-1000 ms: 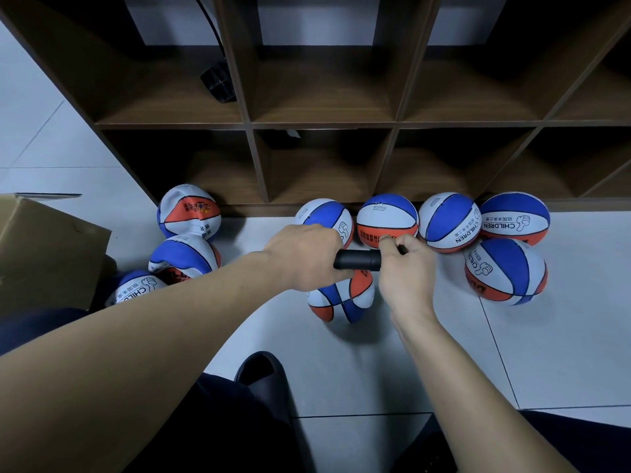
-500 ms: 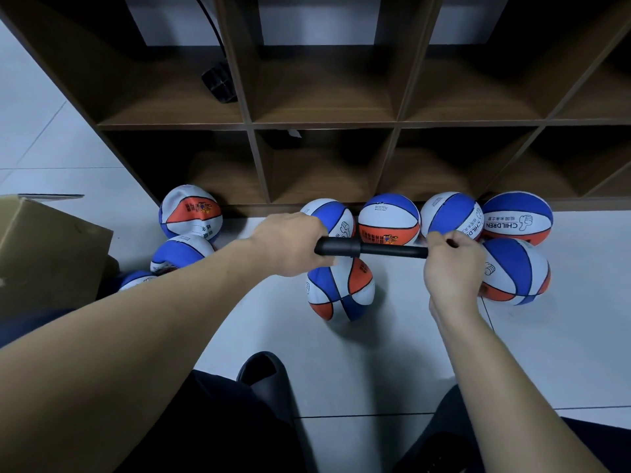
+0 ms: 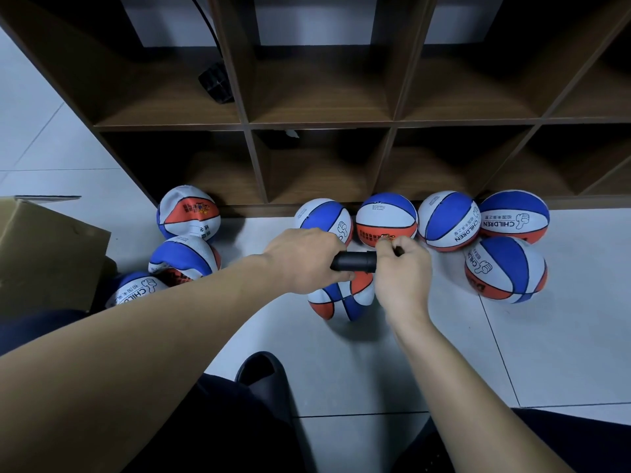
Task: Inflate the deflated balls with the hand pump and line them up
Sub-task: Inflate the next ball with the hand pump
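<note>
The left hand wraps the black pump barrel while the right hand pinches its handle, pushed in against the barrel. Beneath them sits the ball being filled on the floor. Four balls line the shelf base from 12 to 2 o'clock, a fifth at 3, crumpled ones and a cardboard box at 9.

Your left hand grips the black pump barrel; your right hand grips its handle at 3 o'clock, pressed against the barrel. The ball sits beneath on the floor. Four balls line the shelf base at 12.
</note>
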Demonstrator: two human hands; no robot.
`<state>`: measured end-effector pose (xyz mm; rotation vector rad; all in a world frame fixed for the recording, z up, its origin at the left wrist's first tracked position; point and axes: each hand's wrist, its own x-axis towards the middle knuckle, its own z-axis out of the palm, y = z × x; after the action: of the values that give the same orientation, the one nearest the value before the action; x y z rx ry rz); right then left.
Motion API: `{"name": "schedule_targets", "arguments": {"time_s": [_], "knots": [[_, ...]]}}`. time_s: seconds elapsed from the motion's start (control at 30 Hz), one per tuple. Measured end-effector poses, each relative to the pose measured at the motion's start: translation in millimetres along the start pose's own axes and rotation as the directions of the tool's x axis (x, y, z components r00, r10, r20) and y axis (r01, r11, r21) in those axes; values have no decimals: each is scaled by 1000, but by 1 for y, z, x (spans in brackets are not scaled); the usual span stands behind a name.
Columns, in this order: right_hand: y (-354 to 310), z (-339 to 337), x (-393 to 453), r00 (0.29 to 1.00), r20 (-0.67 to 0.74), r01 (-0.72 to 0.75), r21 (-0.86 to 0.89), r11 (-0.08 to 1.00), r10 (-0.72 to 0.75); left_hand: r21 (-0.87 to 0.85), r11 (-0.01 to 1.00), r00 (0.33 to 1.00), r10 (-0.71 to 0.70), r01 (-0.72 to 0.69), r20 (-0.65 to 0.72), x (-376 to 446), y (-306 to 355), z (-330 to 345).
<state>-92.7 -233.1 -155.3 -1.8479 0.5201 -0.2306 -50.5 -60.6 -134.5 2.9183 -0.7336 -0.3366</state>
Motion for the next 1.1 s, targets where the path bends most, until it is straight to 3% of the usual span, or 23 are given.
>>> {"name": "schedule_targets", "arguments": {"time_s": [0.23,0.47,0.7,1.1], "knots": [[-8,-11,11,999,34,-5,-13,1000,5,-51,999,1000,5,-5,-9,2,-2,-8],[-12,-63,49,992,-83,-85,68,994,90,-22,998,998,-63,63,-1,6,-33,-26],[-6,-37,29,993,-111,-21,67,998,28,31,998,999,-50,50,-4,4,-22,-20],[-4,-1,1,1000,4,6,14,1000,-6,5,1000,1000,-2,2,31,2,-1,-8]]}}
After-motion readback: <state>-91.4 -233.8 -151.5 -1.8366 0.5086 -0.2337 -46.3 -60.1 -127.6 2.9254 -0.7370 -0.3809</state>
